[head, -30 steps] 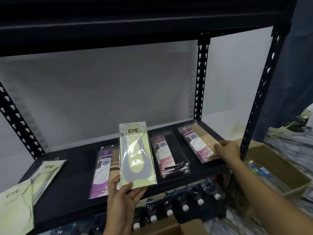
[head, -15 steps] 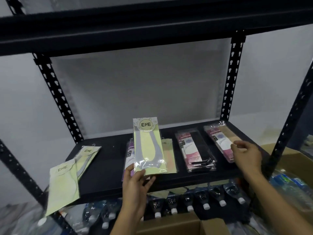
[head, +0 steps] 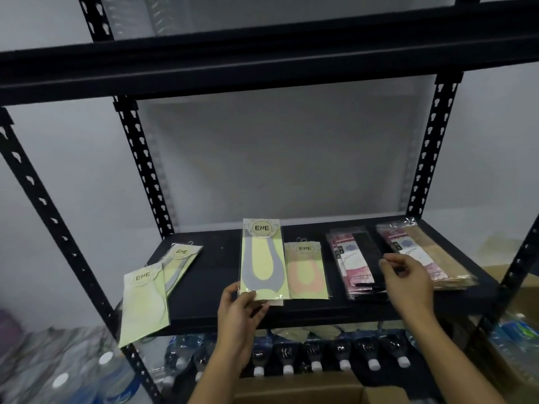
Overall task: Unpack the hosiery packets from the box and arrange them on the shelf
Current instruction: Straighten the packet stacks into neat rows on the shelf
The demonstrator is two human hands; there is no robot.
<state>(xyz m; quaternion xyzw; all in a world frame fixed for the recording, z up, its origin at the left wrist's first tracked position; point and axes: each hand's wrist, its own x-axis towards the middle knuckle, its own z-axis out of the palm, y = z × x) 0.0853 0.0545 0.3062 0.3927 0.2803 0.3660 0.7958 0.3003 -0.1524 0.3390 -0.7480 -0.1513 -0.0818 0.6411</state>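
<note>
My left hand [head: 239, 310] grips the bottom edge of a yellow ENE hosiery packet [head: 263, 260] with a grey sock shape, held over the black shelf [head: 291, 312]. Beside it lies an ENE packet with an orange sock shape [head: 306, 272]. My right hand [head: 408, 278] hovers with curled fingers, holding nothing, between a pink-and-black packet stack [head: 354, 263] and a pink-and-beige stack [head: 423, 252]. Two more yellow ENE packets [head: 145, 298] lie at the shelf's left end, one hanging over the edge. A cardboard box [head: 306, 392] sits below.
Water bottles [head: 315, 357] lie in a row under the shelf, and more bottles [head: 87, 380] stand at lower left. Black perforated uprights [head: 145, 170] frame the bay, with an upper shelf beam [head: 262, 62] overhead. Another cardboard box [head: 525, 287] is at the right.
The view has swung left and up. My left hand lowered the grey-sock packet towards the shelf beside the orange one. My right hand left the beige stack and drifted left.
</note>
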